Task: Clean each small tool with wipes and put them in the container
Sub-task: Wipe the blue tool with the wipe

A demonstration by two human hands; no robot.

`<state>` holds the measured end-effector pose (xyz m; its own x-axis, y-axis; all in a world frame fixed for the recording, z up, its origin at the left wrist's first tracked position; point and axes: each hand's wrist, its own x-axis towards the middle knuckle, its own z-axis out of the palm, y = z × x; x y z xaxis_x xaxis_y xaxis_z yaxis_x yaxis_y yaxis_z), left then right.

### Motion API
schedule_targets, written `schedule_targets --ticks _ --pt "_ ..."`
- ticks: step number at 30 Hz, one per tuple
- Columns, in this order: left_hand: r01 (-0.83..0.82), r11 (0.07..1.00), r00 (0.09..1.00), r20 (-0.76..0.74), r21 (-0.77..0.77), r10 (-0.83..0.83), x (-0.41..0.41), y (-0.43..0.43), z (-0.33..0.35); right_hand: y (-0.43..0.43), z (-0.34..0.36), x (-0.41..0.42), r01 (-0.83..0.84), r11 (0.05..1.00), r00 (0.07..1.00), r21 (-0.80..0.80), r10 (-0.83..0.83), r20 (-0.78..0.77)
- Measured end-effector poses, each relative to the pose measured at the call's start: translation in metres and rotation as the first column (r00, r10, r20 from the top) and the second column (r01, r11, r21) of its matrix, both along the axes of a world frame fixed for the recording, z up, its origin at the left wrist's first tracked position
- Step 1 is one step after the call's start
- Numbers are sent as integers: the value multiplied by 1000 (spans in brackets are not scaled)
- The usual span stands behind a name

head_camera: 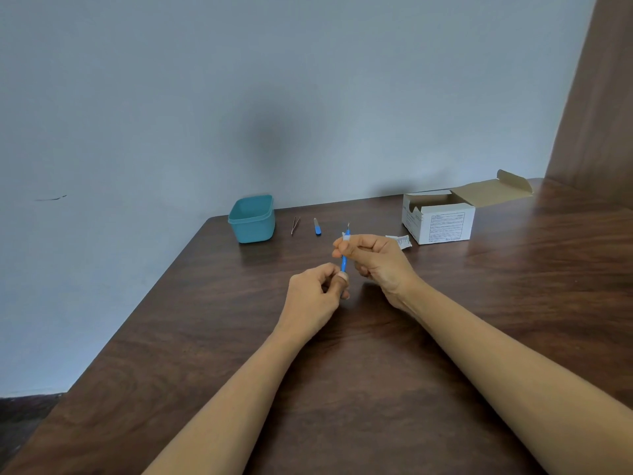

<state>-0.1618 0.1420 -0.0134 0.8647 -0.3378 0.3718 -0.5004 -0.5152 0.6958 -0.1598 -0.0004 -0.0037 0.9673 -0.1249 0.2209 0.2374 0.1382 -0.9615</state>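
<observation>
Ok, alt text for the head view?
The left hand holds a blue tool by its lower end while the right hand pinches a wipe round its upper part, over a wooden table. Behind: teal container, tweezers, blue-handled file, open box.

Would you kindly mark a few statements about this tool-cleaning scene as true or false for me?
1. The left hand grips the lower end of the blue-handled tool. True.
2. The tweezers lie inside the teal container. False: they lie on the table, just right of it.
3. The right hand pinches a white wipe round the tool's upper part. True.
4. The white box is closed. False: its lid flap stands open.
5. A short blue tool lies right of the tweezers. True.
</observation>
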Motion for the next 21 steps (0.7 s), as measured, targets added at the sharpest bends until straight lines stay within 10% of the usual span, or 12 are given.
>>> schedule_targets --ticks 11,16,21 --pt "53 998 999 11 37 -54 3 0 1 8 2 -1 281 960 960 -16 -281 -10" --pt "86 996 996 8 18 -86 3 0 3 2 6 -4 86 988 993 128 -74 -93" --pt "295 914 872 -311 -279 -377 -1 1 9 -19 11 -3 -247 887 964 390 267 3"
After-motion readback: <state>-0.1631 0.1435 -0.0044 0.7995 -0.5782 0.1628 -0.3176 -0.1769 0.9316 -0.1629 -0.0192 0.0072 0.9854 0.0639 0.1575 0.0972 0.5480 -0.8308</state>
